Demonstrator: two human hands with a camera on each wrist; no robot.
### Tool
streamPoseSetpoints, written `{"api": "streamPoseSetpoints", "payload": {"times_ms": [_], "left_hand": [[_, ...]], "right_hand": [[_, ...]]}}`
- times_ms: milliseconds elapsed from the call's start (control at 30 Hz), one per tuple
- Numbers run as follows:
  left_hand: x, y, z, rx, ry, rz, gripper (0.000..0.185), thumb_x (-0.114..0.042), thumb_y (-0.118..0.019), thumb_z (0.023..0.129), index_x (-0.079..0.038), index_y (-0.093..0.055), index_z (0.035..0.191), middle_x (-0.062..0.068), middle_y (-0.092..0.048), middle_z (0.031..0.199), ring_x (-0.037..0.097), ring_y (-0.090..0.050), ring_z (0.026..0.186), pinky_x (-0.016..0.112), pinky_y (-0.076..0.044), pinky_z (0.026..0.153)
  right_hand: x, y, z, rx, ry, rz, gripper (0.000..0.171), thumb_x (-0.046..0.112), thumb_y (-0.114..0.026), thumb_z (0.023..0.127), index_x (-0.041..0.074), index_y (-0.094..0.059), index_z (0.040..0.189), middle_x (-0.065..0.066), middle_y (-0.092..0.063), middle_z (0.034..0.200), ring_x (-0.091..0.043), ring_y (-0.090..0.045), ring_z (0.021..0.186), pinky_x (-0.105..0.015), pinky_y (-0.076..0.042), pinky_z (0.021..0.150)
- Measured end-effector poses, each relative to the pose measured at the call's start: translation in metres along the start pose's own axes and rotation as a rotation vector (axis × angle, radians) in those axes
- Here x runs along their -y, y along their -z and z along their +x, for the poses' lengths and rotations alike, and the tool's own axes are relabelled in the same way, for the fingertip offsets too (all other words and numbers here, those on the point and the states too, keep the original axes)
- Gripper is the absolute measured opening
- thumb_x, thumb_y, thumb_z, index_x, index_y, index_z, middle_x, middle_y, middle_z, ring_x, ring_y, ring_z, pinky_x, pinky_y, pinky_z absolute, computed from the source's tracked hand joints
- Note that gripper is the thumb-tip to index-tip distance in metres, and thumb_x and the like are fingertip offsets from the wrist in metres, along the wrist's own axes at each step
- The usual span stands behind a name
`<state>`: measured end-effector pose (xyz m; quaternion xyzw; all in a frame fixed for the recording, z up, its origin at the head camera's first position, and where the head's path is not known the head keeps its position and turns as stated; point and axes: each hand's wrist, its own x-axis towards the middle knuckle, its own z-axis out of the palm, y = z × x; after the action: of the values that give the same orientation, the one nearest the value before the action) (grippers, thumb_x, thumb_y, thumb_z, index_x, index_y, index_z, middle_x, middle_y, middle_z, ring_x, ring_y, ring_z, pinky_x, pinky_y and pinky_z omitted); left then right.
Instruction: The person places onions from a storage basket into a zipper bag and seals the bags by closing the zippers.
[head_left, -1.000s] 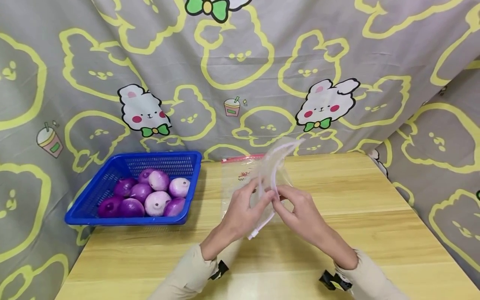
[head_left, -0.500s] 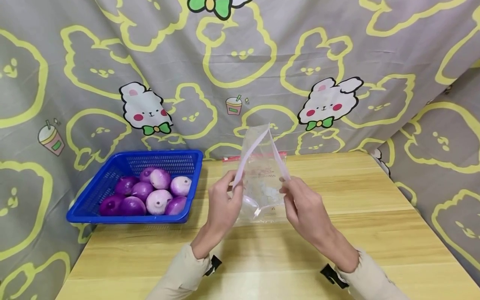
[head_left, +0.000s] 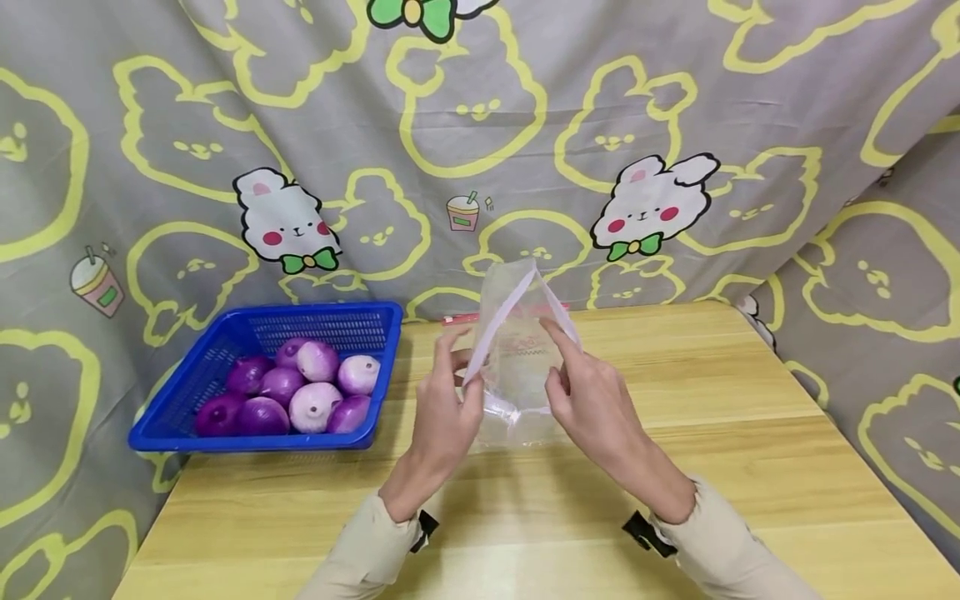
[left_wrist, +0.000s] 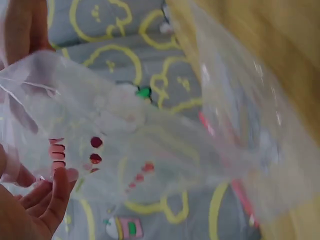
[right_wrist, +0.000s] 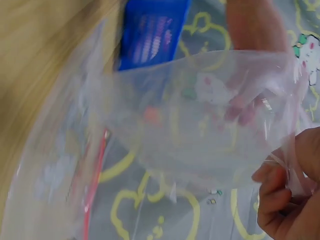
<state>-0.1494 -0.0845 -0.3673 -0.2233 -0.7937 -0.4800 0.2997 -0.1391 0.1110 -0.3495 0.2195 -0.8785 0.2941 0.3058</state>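
A clear plastic zip bag (head_left: 501,300) with a pale lilac closure strip is held up over the table, its mouth parted toward the person. My left hand (head_left: 447,412) pinches the left side of the mouth. At the right side, my right hand (head_left: 603,400) grips the edge between thumb and fingers, its index finger reaching up along the strip. The left wrist view shows curled fingertips (left_wrist: 59,197) against the film, which bears red print. In the right wrist view, fingers (right_wrist: 275,195) bend at the bag's edge.
Behind the held bag, another clear bag with a red zip strip (head_left: 459,319) lies on the wooden table (head_left: 720,433). At the left stands a blue plastic basket (head_left: 247,443) with several purple onions (head_left: 315,407). A patterned grey curtain (head_left: 525,100) hangs behind.
The hands have moved apart, and the bag's strip, bunched together at first, now forms a parted mouth. Since half a second ago the right index finger has stretched upward along the edge.
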Motion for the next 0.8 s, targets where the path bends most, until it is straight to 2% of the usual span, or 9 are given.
{"api": "streamPoseSetpoints", "payload": {"times_ms": [100,167,333,367,433,533,633,733,800], "left_hand": [[0.003,0.005,0.001,-0.034,0.007,0.071,0.065,0.01,-0.059,0.083,-0.013,-0.041,0.142,0.012,-0.071,0.109,0.023,-0.072,0.081,0.025,-0.056,0.058],[0.006,0.008,0.001,-0.05,-0.046,0.162,0.067,0.009,-0.062,0.081,-0.013,-0.04,0.14,0.012,-0.067,0.117,0.022,-0.072,0.084,0.027,-0.056,0.056],[0.008,0.015,0.001,0.007,-0.358,0.472,0.056,0.009,-0.06,0.082,-0.019,-0.046,0.129,0.018,-0.054,0.132,0.023,-0.067,0.078,0.032,-0.049,0.042],[0.006,0.017,0.001,0.029,-0.416,0.515,0.056,0.01,-0.058,0.082,-0.021,-0.049,0.127,0.019,-0.051,0.136,0.023,-0.065,0.078,0.032,-0.048,0.042],[0.002,0.02,0.001,0.084,-0.478,0.564,0.059,0.013,-0.057,0.081,-0.025,-0.054,0.125,0.02,-0.045,0.141,0.024,-0.062,0.081,0.031,-0.048,0.041],[-0.003,0.024,0.003,0.136,-0.456,0.63,0.054,0.013,-0.061,0.08,-0.022,-0.063,0.121,0.022,-0.041,0.147,0.03,-0.062,0.094,0.036,-0.053,0.047],[-0.003,0.024,0.005,0.168,-0.371,0.723,0.037,0.006,-0.067,0.08,-0.013,-0.071,0.112,0.022,-0.051,0.138,0.036,-0.062,0.099,0.043,-0.057,0.054],[0.001,0.024,0.005,0.171,-0.27,0.766,0.019,-0.003,-0.07,0.082,-0.006,-0.075,0.1,0.018,-0.067,0.113,0.033,-0.064,0.084,0.044,-0.055,0.052],[0.005,0.023,0.004,0.167,-0.204,0.767,0.012,-0.01,-0.07,0.084,-0.004,-0.074,0.094,0.013,-0.07,0.092,0.03,-0.062,0.071,0.042,-0.053,0.048]], "right_hand": [[-0.003,0.002,-0.002,-0.01,0.01,-0.11,0.077,-0.008,-0.06,0.082,0.016,-0.04,0.153,0.001,-0.051,0.059,-0.007,-0.031,0.045,-0.023,-0.027,0.039],[-0.004,0.004,-0.002,-0.024,0.021,-0.159,0.081,-0.009,-0.06,0.08,0.019,-0.039,0.154,-0.006,-0.059,0.067,-0.008,-0.028,0.044,-0.024,-0.024,0.038],[-0.003,0.009,0.0,-0.06,0.065,-0.2,0.074,-0.008,-0.058,0.078,0.018,-0.05,0.147,-0.014,-0.066,0.08,-0.01,-0.024,0.045,-0.024,-0.023,0.037],[-0.003,0.01,0.001,-0.069,0.072,-0.2,0.072,-0.008,-0.057,0.077,0.017,-0.053,0.144,-0.013,-0.064,0.077,-0.011,-0.024,0.045,-0.025,-0.024,0.038],[-0.001,0.013,0.002,-0.084,0.084,-0.2,0.068,-0.007,-0.056,0.077,0.016,-0.057,0.141,-0.011,-0.061,0.073,-0.011,-0.024,0.045,-0.026,-0.024,0.038],[0.0,0.018,0.003,-0.102,0.098,-0.198,0.058,-0.006,-0.055,0.079,0.012,-0.062,0.133,-0.008,-0.06,0.071,-0.013,-0.027,0.046,-0.027,-0.025,0.038],[-0.001,0.02,0.005,-0.1,0.097,-0.213,0.049,-0.006,-0.054,0.08,0.006,-0.061,0.127,-0.006,-0.053,0.067,-0.015,-0.031,0.047,-0.027,-0.027,0.038],[-0.006,0.021,0.006,-0.072,0.086,-0.244,0.029,-0.006,-0.057,0.08,-0.001,-0.057,0.108,-0.006,-0.047,0.068,-0.019,-0.036,0.051,-0.03,-0.032,0.042],[-0.011,0.023,0.006,-0.029,0.081,-0.28,0.034,-0.005,-0.061,0.078,-0.003,-0.056,0.112,-0.008,-0.046,0.07,-0.022,-0.038,0.053,-0.032,-0.034,0.047]]}}
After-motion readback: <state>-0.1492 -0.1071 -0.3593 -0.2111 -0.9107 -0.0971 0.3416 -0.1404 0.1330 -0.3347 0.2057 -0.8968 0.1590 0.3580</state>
